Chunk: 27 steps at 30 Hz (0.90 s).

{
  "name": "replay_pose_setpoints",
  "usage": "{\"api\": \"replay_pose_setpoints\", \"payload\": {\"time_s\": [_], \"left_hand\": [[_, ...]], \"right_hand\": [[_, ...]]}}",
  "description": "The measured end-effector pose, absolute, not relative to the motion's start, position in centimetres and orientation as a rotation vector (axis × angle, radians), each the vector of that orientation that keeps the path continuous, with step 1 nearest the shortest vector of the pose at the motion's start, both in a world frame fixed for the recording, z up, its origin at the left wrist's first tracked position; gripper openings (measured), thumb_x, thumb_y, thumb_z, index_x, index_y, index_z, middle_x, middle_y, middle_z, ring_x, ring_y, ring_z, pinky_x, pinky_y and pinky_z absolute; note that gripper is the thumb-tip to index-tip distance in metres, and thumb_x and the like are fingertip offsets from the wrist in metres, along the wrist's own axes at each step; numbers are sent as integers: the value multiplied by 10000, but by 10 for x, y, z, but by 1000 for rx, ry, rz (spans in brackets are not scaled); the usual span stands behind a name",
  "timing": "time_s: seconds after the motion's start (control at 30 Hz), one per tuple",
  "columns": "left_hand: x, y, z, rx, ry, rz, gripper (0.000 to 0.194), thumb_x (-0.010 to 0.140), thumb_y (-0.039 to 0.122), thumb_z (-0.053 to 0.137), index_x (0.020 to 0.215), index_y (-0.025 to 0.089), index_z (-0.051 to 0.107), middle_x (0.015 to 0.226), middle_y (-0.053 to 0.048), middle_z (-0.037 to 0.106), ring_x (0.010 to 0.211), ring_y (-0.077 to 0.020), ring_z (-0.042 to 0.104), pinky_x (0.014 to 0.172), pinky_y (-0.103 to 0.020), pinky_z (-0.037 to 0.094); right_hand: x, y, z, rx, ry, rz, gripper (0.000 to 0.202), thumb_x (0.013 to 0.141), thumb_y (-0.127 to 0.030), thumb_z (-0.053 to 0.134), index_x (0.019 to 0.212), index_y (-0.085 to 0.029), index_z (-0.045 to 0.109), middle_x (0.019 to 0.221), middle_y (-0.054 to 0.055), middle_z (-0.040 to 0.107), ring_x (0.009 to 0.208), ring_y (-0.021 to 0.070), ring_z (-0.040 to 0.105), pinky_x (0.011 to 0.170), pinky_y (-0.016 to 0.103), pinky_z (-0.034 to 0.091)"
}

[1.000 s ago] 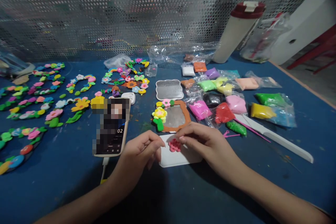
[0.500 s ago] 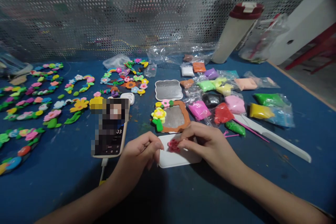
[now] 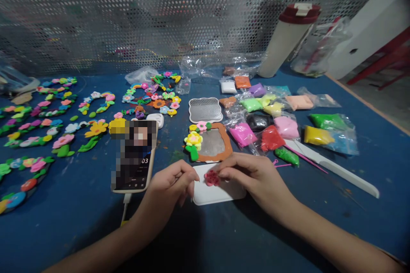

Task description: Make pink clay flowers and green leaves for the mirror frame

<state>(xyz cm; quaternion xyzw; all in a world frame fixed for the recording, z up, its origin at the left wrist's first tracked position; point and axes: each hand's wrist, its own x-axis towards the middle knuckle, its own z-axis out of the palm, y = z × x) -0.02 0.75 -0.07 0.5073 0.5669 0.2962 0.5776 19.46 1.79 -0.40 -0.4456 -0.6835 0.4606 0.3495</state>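
Head view, hands
Left hand (image 3: 173, 185): rests on the blue surface (image 3: 80, 222) just left of the white board (image 3: 218, 192), fingers curled together with the tips touching the board's left edge; whether they pinch anything cannot be told.
Right hand (image 3: 256, 177): lies over the board's right part, its fingers (image 3: 229, 169) pressed together around the red clay flower (image 3: 212, 178).
Red clay flower: sits on the white board, between the two hands, touched by the right fingertips.

Head view, surroundings
White board: flat on the surface, directly in front of the person.
Framed mirror (image 3: 214, 143): just behind the board, orange clay rim, with a yellow flower and green leaf on its left side.
Second mirror (image 3: 205, 110): further back, plain pale frame.
Phone (image 3: 134, 158): left of the left hand, screen lit, cable at its lower end.
Clay bags (image 3: 272, 119): many colours, to the right behind the right hand.
White comb (image 3: 339, 168): lies slantwise right of the hands.
Clay decorations (image 3: 64, 128): flower shapes spread across the left of the surface.
Bottle (image 3: 290, 38): white with a dark red cap, leaning at the back by the perforated metal screen (image 3: 144, 13).
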Motion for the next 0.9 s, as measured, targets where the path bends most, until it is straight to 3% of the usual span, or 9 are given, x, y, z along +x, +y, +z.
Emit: {"api": "replay_pose_setpoints", "payload": {"time_s": [0.27,0.47,0.9], "left_hand": [[0,9,-1,1198,1315,683,172,798,265,469,672,173,543,484,66,498,395,-60,389,404,-169,281],[-1,8,-1,1209,1321,677,172,808,258,468,678,175,542,493,76,493,408,-57,385,410,-164,280],[-2,8,-2,1244,1306,658,168,815,253,457,691,172,538,502,75,491,413,-55,388,416,-169,287]], "right_hand": [[192,14,-10,-1160,-2034,960,70,837,-186,570,873,-194,629,806,14,663,730,123,608,657,231,464],[190,13,-18,-1028,-2130,734,137,853,-161,541,882,-180,674,923,64,624,899,153,585,769,264,473],[189,15,-20,-1035,-2149,676,168,828,-153,565,899,-162,717,948,80,628,801,140,587,687,255,490]]}}
